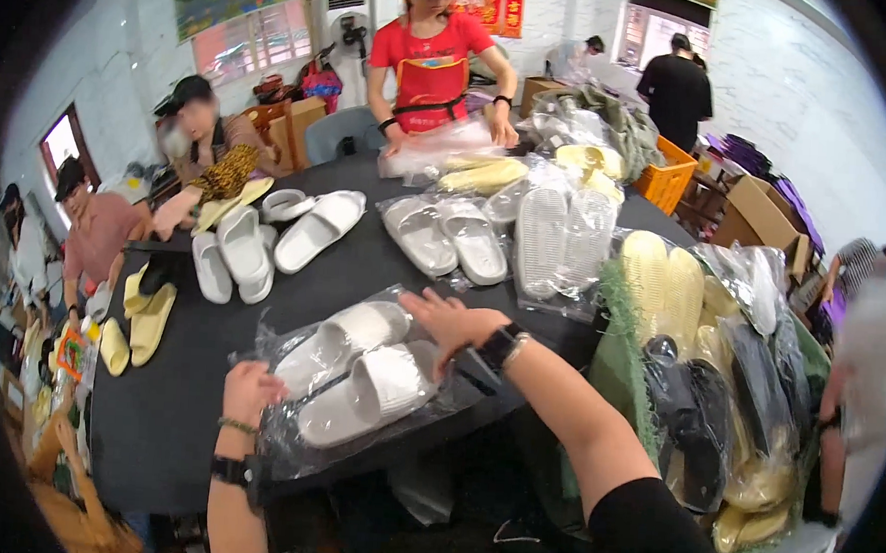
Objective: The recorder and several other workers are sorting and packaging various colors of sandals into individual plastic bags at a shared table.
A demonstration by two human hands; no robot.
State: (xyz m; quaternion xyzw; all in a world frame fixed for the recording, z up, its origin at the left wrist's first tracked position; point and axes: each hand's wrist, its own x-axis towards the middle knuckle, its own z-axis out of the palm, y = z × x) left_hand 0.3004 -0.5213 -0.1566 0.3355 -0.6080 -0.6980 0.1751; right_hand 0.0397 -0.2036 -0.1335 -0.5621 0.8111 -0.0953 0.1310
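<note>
A pair of white slide sandals (341, 411) lies side by side in a clear plastic bag (293, 456) on the black table in front of me. My left hand (249, 392) is at the bag's left edge, its fingers curled together on the plastic. At the upper right corner of the same bag is my right hand (452, 325), palm down with its fingers spread, touching the plastic beside the sandals' toe ends. Loose white slides (244, 251) rest beyond the bag to the left, and bagged white slides (450, 237) lie beyond it to the right.
Yellow slides (150, 326) sit at the table's (175, 423) left. A green sack (613, 386) of bagged yellow and black slides stands close by my right arm. Across the table, a person in a red apron (431, 86) handles plastic bags. An orange crate (667, 176) is at the far right.
</note>
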